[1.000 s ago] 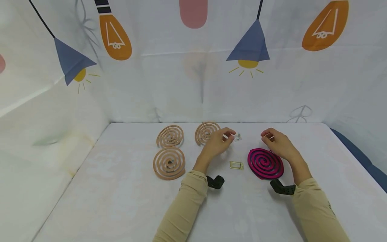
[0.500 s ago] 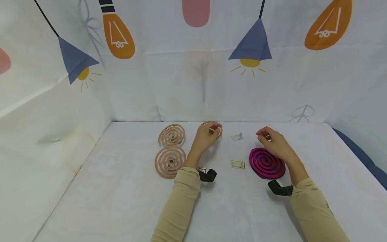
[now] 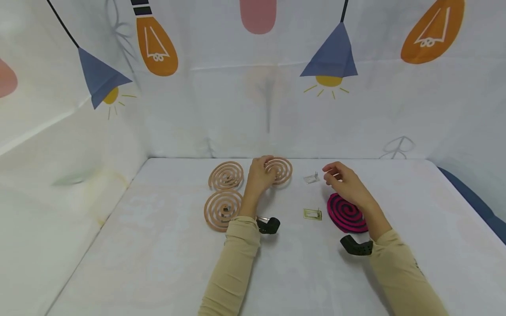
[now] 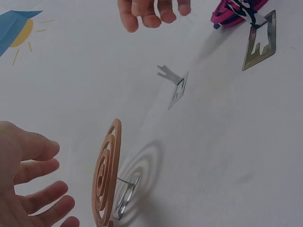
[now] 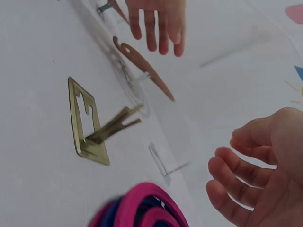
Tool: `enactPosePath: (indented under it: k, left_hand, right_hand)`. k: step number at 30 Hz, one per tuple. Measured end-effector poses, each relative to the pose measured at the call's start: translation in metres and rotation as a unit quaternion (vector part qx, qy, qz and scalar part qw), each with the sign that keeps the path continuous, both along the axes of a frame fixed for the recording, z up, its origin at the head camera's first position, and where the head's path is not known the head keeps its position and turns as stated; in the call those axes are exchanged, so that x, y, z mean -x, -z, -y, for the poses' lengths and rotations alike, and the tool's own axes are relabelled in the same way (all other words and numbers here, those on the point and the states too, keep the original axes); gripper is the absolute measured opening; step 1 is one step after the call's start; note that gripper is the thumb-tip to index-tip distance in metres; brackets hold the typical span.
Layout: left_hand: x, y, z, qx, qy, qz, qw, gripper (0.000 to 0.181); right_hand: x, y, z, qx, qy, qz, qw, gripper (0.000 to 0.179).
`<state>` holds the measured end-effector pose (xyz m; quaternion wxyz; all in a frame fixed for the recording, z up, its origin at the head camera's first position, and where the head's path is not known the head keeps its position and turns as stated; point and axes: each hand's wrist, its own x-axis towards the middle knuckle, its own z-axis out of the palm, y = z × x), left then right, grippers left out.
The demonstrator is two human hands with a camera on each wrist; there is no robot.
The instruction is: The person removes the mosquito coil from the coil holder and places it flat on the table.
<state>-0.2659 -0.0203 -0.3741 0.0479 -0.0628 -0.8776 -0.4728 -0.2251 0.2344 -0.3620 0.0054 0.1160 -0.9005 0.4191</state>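
Note:
My left hand hovers at the left side of a brown mosquito coil at the back middle. In the left wrist view a gap shows between its loosely spread fingers and the coil, which sits raised on a small silver stand. My right hand, fingers loosely bent around nothing, hangs above the far edge of a pink and dark blue coil. To its left lies a bare silver stand with its prong up. A gold-coloured stand lies nearer the front, beside the pink coil.
Two more brown coils, a far one and a near one, lie left of my left arm. Another metal stand is partly hidden by my left wrist. A printed curtain borders the white table behind.
My left hand has moved left, from beside the bare silver stand across to the left side of the back brown coil. My right hand has drifted a little left.

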Motion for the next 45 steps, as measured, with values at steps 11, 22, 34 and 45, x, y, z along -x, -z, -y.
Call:
enactPosePath:
  k: [11, 22, 34, 45]
  left_hand:
    - [0.003, 0.005, 0.003, 0.002, -0.014, 0.024, 0.9996, 0.050]
    - [0.003, 0.009, 0.006, 0.009, -0.019, 0.010, 0.9997, 0.050]
    - [0.003, 0.010, 0.008, -0.013, -0.016, 0.027, 0.9994, 0.053]
    - [0.006, 0.014, 0.008, 0.000, -0.007, 0.051, 0.9987, 0.058]
  right_hand:
    - [0.007, 0.006, 0.014, 0.030, -0.010, 0.014, 0.9994, 0.033]
    - [0.010, 0.005, 0.027, 0.040, -0.023, 0.027, 0.9986, 0.035]
    - [0.016, 0.011, 0.041, 0.074, -0.038, 0.042, 0.9956, 0.036]
    - [0.026, 0.022, 0.058, 0.101, -0.036, 0.061, 0.9923, 0.041]
